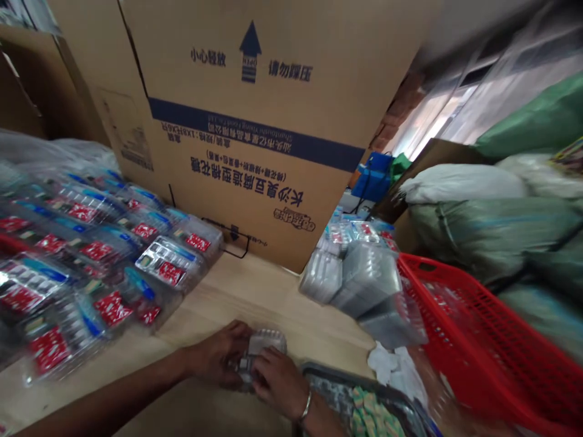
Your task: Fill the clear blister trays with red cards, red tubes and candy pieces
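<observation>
Tray of clear plastic, apparently being fitted by hand, lower centre of the frame.
Left hand pinches its left side; right hand curls over it, grip unclear; the next move likely calls for light, steady pressure.

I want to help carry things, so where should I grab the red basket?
On the red basket, try the rim above the slot at its far end. Come from above: that opening should let you hook on, while clear boxes crowd one side.
</observation>
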`<action>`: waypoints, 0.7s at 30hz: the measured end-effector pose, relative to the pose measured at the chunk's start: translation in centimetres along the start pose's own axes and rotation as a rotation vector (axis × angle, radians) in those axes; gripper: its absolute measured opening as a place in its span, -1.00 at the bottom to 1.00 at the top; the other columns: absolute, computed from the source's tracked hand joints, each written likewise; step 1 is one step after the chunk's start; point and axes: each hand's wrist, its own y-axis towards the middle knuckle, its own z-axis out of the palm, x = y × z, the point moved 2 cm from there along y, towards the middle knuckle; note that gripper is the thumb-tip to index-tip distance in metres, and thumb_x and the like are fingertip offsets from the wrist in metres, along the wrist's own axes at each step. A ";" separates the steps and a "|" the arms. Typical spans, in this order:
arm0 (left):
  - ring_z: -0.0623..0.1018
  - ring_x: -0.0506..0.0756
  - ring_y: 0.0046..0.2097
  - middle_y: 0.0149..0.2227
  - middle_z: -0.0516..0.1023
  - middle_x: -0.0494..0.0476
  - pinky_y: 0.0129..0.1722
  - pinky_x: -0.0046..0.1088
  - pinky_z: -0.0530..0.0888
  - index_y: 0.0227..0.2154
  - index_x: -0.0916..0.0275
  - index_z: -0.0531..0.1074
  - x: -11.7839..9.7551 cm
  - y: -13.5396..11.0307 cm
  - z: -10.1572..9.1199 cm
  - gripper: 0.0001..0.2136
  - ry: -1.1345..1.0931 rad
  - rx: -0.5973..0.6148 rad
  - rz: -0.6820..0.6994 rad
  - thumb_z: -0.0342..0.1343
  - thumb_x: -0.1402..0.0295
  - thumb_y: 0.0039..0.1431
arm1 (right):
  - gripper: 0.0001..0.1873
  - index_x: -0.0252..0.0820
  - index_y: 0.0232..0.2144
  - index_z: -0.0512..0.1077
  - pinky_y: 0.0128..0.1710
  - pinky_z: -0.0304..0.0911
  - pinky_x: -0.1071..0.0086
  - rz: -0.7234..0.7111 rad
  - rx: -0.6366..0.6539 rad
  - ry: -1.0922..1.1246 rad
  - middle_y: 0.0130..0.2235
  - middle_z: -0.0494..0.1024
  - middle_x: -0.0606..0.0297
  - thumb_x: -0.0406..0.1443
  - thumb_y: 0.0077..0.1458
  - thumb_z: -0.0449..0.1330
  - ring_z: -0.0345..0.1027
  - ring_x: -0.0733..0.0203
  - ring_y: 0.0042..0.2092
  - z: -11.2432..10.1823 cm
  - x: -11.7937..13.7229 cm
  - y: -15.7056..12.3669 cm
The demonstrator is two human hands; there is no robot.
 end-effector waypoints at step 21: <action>0.42 0.01 -0.41 -0.46 0.37 -0.03 -0.37 -0.46 0.40 -0.04 0.23 0.26 3.8 1.4 -4.4 -0.61 -0.365 -0.584 -0.404 0.06 0.21 0.09 | -0.90 -0.16 -0.38 0.38 -0.22 0.22 0.33 0.138 -0.362 0.177 -0.33 0.46 0.30 -0.25 0.08 0.20 0.32 0.19 -0.24 -5.3 0.8 -1.6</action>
